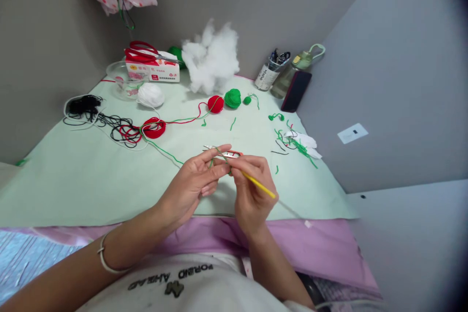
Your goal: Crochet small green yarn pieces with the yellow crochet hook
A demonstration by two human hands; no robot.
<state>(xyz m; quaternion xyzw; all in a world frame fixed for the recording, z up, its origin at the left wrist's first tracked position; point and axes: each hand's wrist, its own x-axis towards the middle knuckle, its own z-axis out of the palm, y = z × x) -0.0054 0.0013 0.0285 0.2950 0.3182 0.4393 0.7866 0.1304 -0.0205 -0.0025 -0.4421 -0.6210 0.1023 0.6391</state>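
Pale green cloth [91, 180] covered the desk. Just above its near edge, your left hand [193, 183] pinched green yarn [221, 154] between thumb and forefinger. Your right hand [250, 187] held a yellow crochet hook [260, 185], fingers pressed together on it, touching the left. Red-handled snips [236, 154] lay just behind. Farther back: red yarn coil [154, 127], red ball [215, 104], green ball [233, 98], white stuffing [212, 58].

Scissors [141, 52] on box [157, 72], stuffing [212, 61] right of box, hook [261, 186] in right hand [250, 197]
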